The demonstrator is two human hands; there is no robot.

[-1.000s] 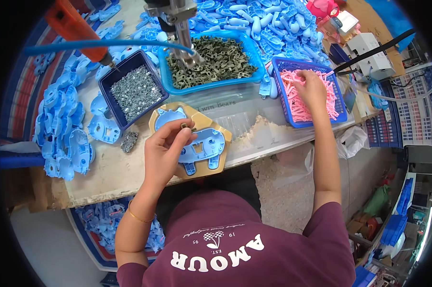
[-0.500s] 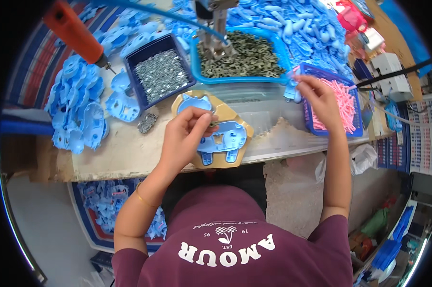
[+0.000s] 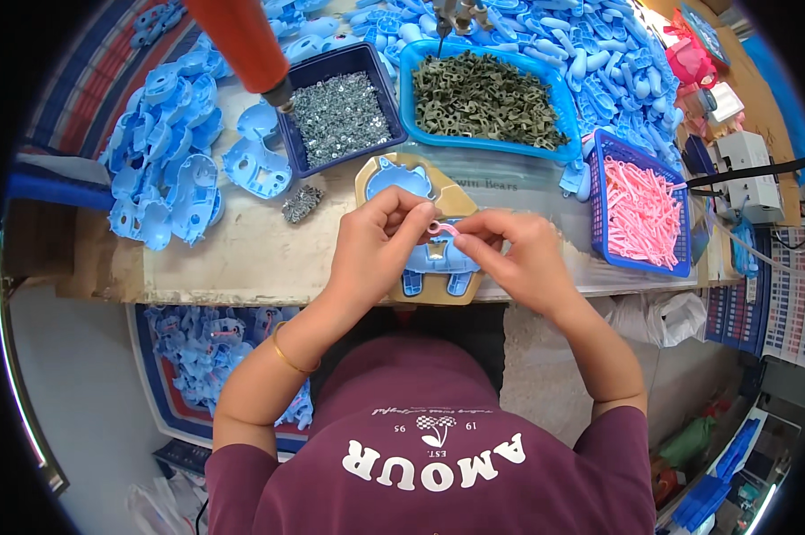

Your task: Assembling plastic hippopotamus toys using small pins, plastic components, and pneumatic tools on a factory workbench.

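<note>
A small curved pink plastic piece [image 3: 442, 228] is pinched between the fingertips of the left hand [image 3: 377, 242] and the right hand [image 3: 520, 251], both closed on it, directly above a blue moulded plastic shell [image 3: 438, 259] that is seated in a tan wooden jig [image 3: 377, 169] on the workbench [image 3: 233, 250]. To the right, a blue mesh basket [image 3: 599, 178] of pink pieces is seen; behind, a blue tray [image 3: 411, 80] of dark green parts and a dark blue bin [image 3: 288, 143] of silver screws.

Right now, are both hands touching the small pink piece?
Touching: the head view shows the left hand and right hand pinching the pink piece between fingertips.
</note>
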